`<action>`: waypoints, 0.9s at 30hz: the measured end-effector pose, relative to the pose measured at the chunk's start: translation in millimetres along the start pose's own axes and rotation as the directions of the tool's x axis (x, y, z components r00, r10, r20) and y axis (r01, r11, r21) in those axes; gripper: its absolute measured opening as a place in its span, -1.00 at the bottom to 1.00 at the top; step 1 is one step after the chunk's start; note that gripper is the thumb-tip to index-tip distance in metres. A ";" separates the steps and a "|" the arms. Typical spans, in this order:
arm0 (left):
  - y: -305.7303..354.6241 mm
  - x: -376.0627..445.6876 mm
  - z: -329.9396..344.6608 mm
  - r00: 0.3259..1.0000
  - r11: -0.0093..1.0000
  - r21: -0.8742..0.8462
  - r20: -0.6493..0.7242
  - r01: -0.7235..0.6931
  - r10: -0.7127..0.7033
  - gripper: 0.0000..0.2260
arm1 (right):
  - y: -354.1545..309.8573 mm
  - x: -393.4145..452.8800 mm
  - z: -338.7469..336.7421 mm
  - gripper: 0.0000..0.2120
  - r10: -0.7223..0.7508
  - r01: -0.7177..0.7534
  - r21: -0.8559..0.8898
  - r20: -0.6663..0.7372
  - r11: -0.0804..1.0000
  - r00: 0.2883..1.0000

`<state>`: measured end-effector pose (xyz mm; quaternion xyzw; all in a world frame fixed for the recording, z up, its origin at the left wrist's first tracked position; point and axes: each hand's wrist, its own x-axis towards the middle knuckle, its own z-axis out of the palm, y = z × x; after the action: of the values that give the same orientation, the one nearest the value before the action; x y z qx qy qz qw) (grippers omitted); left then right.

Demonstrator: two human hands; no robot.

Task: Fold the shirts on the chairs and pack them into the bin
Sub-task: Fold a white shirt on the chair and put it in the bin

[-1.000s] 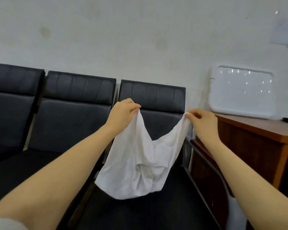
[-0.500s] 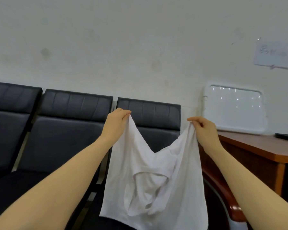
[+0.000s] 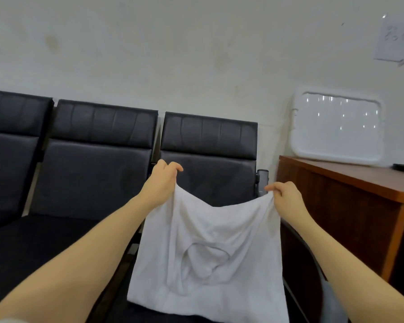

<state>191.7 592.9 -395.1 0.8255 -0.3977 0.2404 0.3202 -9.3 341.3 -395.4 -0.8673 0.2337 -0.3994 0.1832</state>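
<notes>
A white shirt (image 3: 210, 252) hangs spread in front of me over the rightmost black chair (image 3: 210, 145). My left hand (image 3: 162, 180) pinches its upper left corner and my right hand (image 3: 285, 194) pinches its upper right corner. The top edge sags between the two hands. The shirt's neck opening shows lower down in the middle, and its bottom edge rests on the chair seat. No bin is in view.
Three joined black chairs stand against a pale wall, with the middle chair (image 3: 96, 159) left of the shirt. A brown wooden desk (image 3: 350, 183) stands at the right, with a white tray (image 3: 336, 129) leaning on the wall above it.
Both hands have lowered a little and spread further apart, stretching the shirt wider and flatter. The view has tilted and moved closer.
</notes>
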 end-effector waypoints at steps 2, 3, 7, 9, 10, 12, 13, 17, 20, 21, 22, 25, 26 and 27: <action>-4.5 -2.1 2.6 0.999 1.000 0.025 0.042 -0.008 0.007 -0.82 | 9.9 -0.3 8.0 -0.78 0.014 -0.013 -0.049 0.025 0.999 1.000; -7.3 -3.5 2.9 0.996 0.995 0.096 0.086 -0.018 0.009 -0.80 | 12.4 -1.5 10.4 -0.78 0.026 -0.022 -0.074 0.048 0.997 0.999; -19.9 -10.8 11.3 0.983 0.911 0.405 0.182 -0.081 0.006 -0.80 | 20.8 -7.0 18.0 -0.68 0.067 -0.029 -0.228 0.164 0.973 0.984; -24.4 -15.1 18.0 0.994 0.903 0.426 0.107 -0.056 0.011 -0.89 | 24.2 -7.8 21.3 -0.82 0.043 0.006 -0.283 0.167 0.959 0.985; -26.7 -16.8 20.9 0.998 0.904 0.426 0.053 -0.037 0.016 -0.93 | 25.8 -8.5 22.6 -0.88 0.031 0.018 -0.297 0.160 0.955 0.987; -31.1 -18.8 24.9 0.999 0.922 0.386 -0.039 0.012 0.004 -0.87 | 30.2 -9.2 24.9 -0.92 -0.003 0.041 -0.311 0.122 0.950 0.993; -32.7 -19.5 25.2 0.996 0.936 0.351 -0.087 0.031 -0.001 -0.83 | 31.7 -9.7 25.3 -0.91 -0.025 0.054 -0.322 0.096 0.945 0.995; -30.4 -21.4 23.7 0.979 0.966 0.234 -0.194 0.107 -0.061 -0.95 | 32.9 -10.7 21.4 -0.86 -0.081 0.069 -0.299 -0.027 0.952 0.996; -22.7 -19.3 17.9 0.958 0.970 0.109 -0.217 0.217 -0.189 -0.92 | 27.1 -9.5 17.8 -0.86 -0.100 0.074 -0.194 -0.131 0.978 0.986; -21.2 -17.7 17.1 0.952 0.967 0.090 -0.219 0.237 -0.213 -0.91 | 25.0 -9.2 16.5 -0.86 -0.093 0.073 -0.143 -0.143 0.987 0.985; -18.9 -16.7 16.0 0.951 0.967 0.103 -0.228 0.235 -0.207 -0.90 | 23.3 -8.8 15.4 -0.84 -0.090 0.076 -0.107 -0.142 0.991 0.986; -19.1 -16.8 17.2 0.959 0.970 0.186 -0.264 0.156 -0.104 -0.90 | 20.8 -8.5 13.9 -0.75 -0.101 0.089 -0.095 -0.120 0.991 0.988; -21.6 -17.4 19.0 0.961 0.968 0.217 -0.270 0.124 -0.062 -0.91 | 20.3 -8.7 14.2 -0.72 -0.088 0.077 -0.103 -0.097 0.992 0.991; -25.7 -18.2 21.9 0.960 0.963 0.248 -0.277 0.104 -0.033 -0.92 | 20.5 -8.9 14.4 -0.68 -0.060 0.052 -0.114 -0.062 0.992 0.996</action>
<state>205.3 598.6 -430.5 0.8332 -0.2862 0.3895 0.2685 -8.4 331.2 -420.0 -0.8690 0.2373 -0.4187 0.1150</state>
